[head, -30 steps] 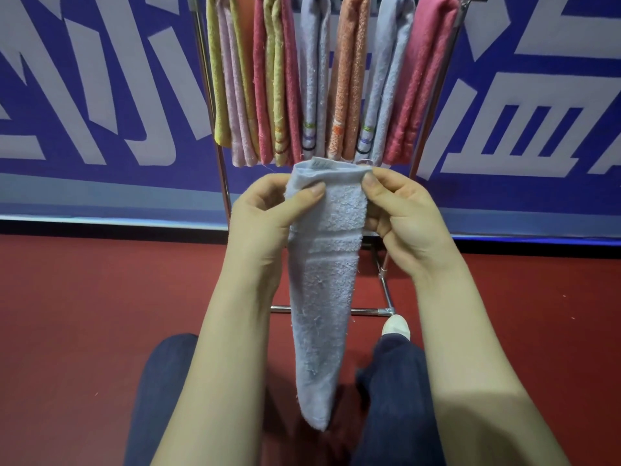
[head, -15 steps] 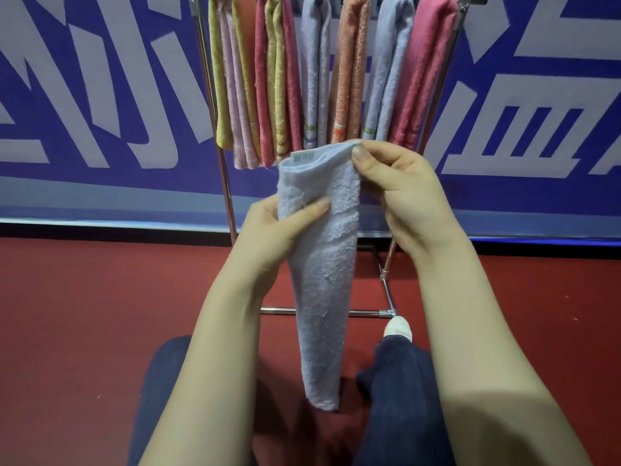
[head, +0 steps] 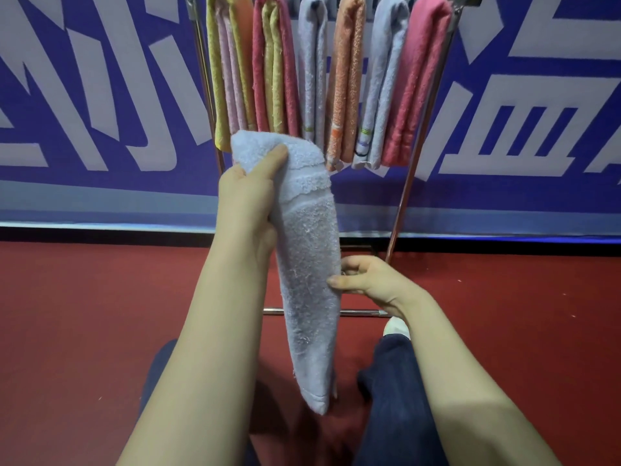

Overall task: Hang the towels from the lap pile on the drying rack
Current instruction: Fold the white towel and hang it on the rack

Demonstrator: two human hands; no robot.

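Right hand [head: 373, 280] dropped from towel [head: 309, 264] top to its middle.

— Where are the hands?
— Both bare forearms reach forward. The left hand [head: 247, 200] is raised, thumb on top, gripping the folded top of a pale blue towel [head: 311, 264].
— And the right?
— The right hand [head: 368, 280] sits lower, fingers curled, pinching the towel's right edge.
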